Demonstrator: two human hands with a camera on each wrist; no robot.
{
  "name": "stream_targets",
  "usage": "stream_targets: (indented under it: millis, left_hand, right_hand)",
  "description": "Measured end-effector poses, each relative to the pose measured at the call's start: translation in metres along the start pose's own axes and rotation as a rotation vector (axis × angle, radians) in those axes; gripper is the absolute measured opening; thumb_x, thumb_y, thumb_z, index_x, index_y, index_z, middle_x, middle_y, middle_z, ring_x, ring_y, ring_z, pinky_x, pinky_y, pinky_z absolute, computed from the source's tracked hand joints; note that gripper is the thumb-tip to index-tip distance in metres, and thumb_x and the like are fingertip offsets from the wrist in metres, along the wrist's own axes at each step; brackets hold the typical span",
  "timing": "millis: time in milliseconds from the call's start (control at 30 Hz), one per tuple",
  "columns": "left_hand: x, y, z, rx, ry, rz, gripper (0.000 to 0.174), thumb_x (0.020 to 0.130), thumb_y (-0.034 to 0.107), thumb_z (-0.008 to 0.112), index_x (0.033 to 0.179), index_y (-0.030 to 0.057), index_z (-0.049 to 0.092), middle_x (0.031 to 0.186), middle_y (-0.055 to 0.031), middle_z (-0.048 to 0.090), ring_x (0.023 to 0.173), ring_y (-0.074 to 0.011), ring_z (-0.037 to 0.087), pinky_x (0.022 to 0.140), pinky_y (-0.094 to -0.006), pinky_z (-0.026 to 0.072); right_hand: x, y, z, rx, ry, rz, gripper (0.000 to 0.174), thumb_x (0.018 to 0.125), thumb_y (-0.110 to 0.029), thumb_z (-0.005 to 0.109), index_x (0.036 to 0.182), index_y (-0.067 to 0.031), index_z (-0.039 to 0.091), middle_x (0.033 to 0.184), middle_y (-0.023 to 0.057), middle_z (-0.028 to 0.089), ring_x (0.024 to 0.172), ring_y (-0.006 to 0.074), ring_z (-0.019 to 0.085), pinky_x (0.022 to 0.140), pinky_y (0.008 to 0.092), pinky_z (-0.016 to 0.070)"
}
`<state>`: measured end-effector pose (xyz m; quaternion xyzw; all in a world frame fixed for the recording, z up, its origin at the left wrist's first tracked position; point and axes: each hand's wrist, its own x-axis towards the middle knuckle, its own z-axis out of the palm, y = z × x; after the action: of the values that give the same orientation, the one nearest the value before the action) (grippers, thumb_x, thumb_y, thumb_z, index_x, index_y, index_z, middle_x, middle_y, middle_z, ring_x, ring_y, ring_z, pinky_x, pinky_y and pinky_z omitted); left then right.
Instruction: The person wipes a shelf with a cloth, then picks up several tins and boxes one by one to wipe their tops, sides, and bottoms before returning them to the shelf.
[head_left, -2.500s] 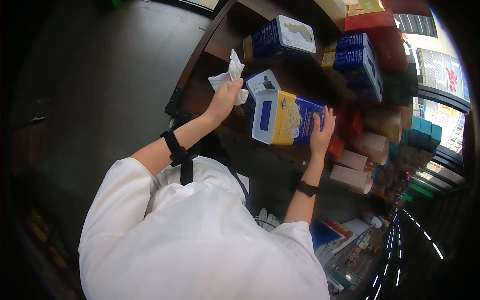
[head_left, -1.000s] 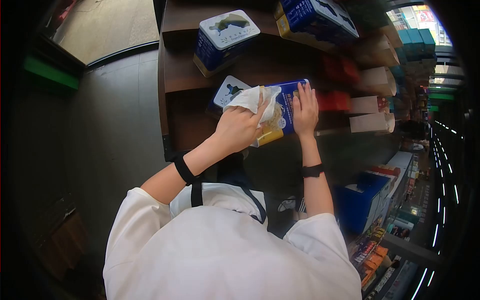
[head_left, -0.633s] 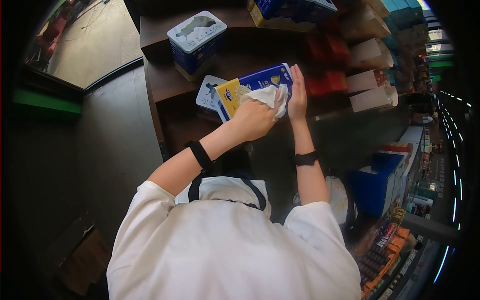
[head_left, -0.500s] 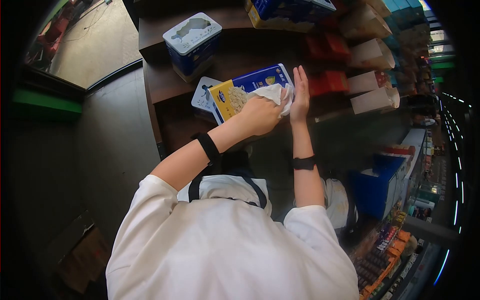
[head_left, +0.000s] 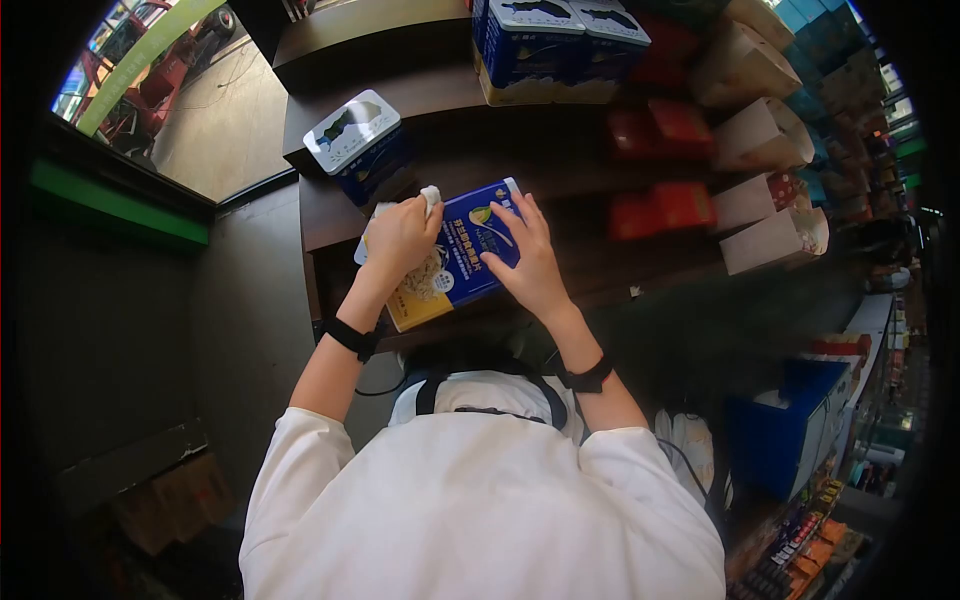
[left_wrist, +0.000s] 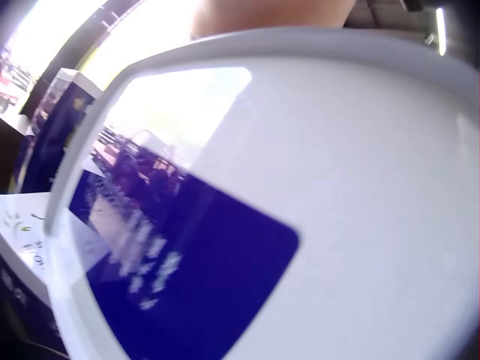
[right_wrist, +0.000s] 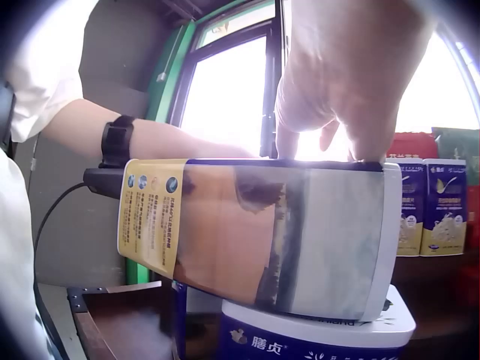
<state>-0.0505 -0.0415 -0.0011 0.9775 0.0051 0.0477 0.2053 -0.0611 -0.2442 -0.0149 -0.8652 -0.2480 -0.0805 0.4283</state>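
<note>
A blue and yellow oat flake tin (head_left: 470, 255) lies on its side, wide printed face up. Its white end with a dark blue panel (left_wrist: 195, 255) fills much of the left wrist view. My left hand (head_left: 398, 240) grips a crumpled white paper towel (head_left: 432, 197) over the yellow end of the tin. With spread, bent fingers, my right hand (head_left: 530, 260) rests its fingertips on the blue part of the upper face. In the right wrist view, the tin lies across another tin's white lid (right_wrist: 315, 326), and my right hand (right_wrist: 345, 90) reaches down onto it from above.
A blue tin with a white lid (head_left: 352, 130) stands on the dark wooden shelf (head_left: 440, 130) beyond my left hand. More tins (head_left: 550, 60) stand together at the back. Red boxes (head_left: 660, 210) and paper bags (head_left: 765, 240) line the right side. A blue box (head_left: 785, 420) is behind at right.
My left hand has moved with the paper towel from the tin's blue end back to its yellow end. My right hand has gone from flat against the end to fingertips on the upper face.
</note>
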Motion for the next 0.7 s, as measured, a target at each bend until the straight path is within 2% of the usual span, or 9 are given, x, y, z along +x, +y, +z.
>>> stream_targets:
  millis: [67,200,300,367,400,433,533,567,700]
  left_hand:
    - [0.002,0.002,0.004,0.052,0.058,-0.033,0.038,0.089,0.034,0.048,0.074,0.0022,0.062,0.075,-0.0167,0.065,0.067,-0.0340,0.063,0.063,-0.0453,0.0497]
    - [0.011,0.010,0.001,0.088,0.020,-0.117,0.038,0.089,0.033,0.048,0.076,0.0020,0.063,0.073,-0.0182,0.065,0.067,-0.0353,0.063,0.063,-0.0461,0.0493]
    - [0.011,0.013,-0.005,0.078,-0.095,-0.186,0.043,0.090,0.040,0.047,0.079,0.0019,0.065,0.075,-0.0194,0.066,0.069,-0.0362,0.064,0.064,-0.0453,0.0499]
    - [0.017,0.014,-0.016,0.094,-0.276,-0.152,0.052,0.089,0.050,0.045,0.084,0.0022,0.066,0.076,-0.0194,0.067,0.073,-0.0359,0.065,0.068,-0.0427,0.0511]
    - [0.026,0.010,-0.017,0.091,-0.438,-0.225,0.061,0.084,0.060,0.048,0.094,0.0028,0.067,0.084,-0.0186,0.068,0.078,-0.0325,0.067,0.072,-0.0393,0.0516]
    - [0.030,0.004,-0.017,0.096,-0.429,-0.241,0.061,0.084,0.060,0.048,0.094,0.0028,0.067,0.084,-0.0186,0.068,0.078,-0.0325,0.067,0.072,-0.0393,0.0516]
    - [0.042,-0.013,-0.021,-0.246,-0.744,-0.162,0.065,0.078,0.059,0.057,0.113,0.0049,0.063,0.103,-0.0171,0.066,0.089,-0.0252,0.066,0.079,-0.0333,0.0498]
    - [0.044,-0.021,-0.015,-0.315,-0.782,-0.157,0.062,0.078,0.055,0.060,0.115,0.0062,0.062,0.106,-0.0151,0.065,0.092,-0.0243,0.065,0.081,-0.0320,0.0488]
    - [0.058,-0.031,-0.015,-0.354,-0.968,-0.141,0.064,0.078,0.051,0.064,0.123,0.0068,0.056,0.114,-0.0140,0.063,0.100,-0.0232,0.063,0.089,-0.0314,0.0462]
  right_hand:
    - [-0.003,-0.006,-0.012,0.040,-0.001,0.006,0.068,0.072,-0.016,0.074,0.133,-0.0146,0.044,0.144,0.0186,0.027,0.136,0.0383,0.022,0.110,0.0470,0.0222]
    - [-0.032,0.018,-0.036,0.300,0.079,0.186,0.076,0.073,-0.024,0.075,0.136,-0.0087,0.036,0.145,0.0188,0.021,0.133,0.0347,0.026,0.107,0.0441,0.0253]
    - [-0.066,0.058,-0.045,0.271,0.002,0.335,0.063,0.073,-0.024,0.076,0.125,-0.0056,0.044,0.134,0.0148,0.035,0.118,0.0266,0.044,0.094,0.0360,0.0406]
    - [-0.085,0.079,-0.050,0.364,-0.268,0.542,0.055,0.078,-0.026,0.071,0.122,-0.0031,0.047,0.117,0.0132,0.054,0.101,0.0224,0.058,0.084,0.0311,0.0473]
    - [-0.088,0.088,-0.052,0.434,-0.451,0.574,0.056,0.083,-0.028,0.066,0.127,-0.0018,0.043,0.120,0.0148,0.054,0.104,0.0232,0.058,0.086,0.0321,0.0471]
    - [-0.089,0.089,-0.053,0.502,-0.635,0.608,0.058,0.088,-0.031,0.061,0.132,-0.0005,0.039,0.123,0.0163,0.054,0.107,0.0239,0.057,0.088,0.0331,0.0469]
    - [-0.077,0.073,-0.046,0.742,-0.830,0.830,0.067,0.094,-0.040,0.049,0.141,0.0009,0.025,0.130,0.0207,0.048,0.113,0.0273,0.055,0.092,0.0358,0.0461]
    - [-0.070,0.067,-0.045,0.806,-0.820,0.874,0.076,0.094,-0.048,0.044,0.144,0.0003,0.014,0.134,0.0222,0.044,0.118,0.0325,0.050,0.096,0.0416,0.0435]
    - [-0.046,0.071,-0.030,1.280,-0.817,1.054,0.102,0.081,-0.073,0.041,0.142,0.0045,0.016,0.141,0.0261,0.030,0.128,0.0395,0.036,0.104,0.0527,0.0318]
